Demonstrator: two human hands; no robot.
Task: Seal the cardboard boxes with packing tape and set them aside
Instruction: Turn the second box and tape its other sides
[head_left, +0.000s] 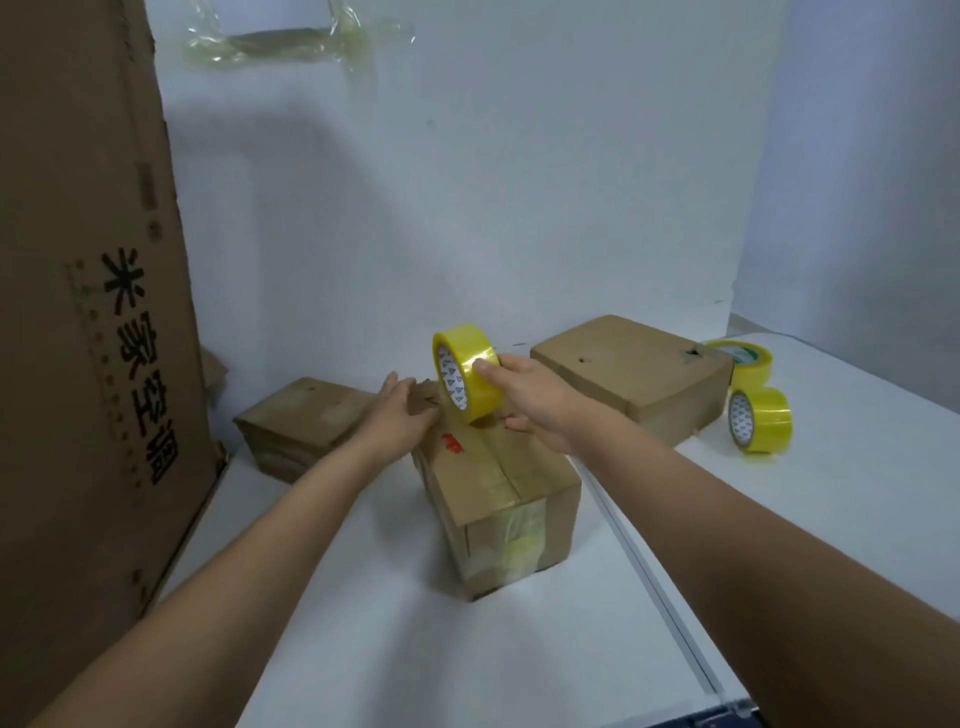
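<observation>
On the white table (363, 649), the right hand (535, 402) grips a yellow tape roll (467, 379) upright over the far end of the middle cardboard box (498, 499), whose top seam already carries tape. The left hand (400, 415) rests with straight fingers on that box's far edge. Two more boxes and two spare rolls (756, 397) lie beyond.

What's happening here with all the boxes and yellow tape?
A person is taping shut a small brown cardboard box on a white table. The right hand grips a yellow roll of packing tape over the box's far end, while the left hand rests on its top. Two more cardboard boxes and two spare yellow tape rolls sit behind.
</observation>
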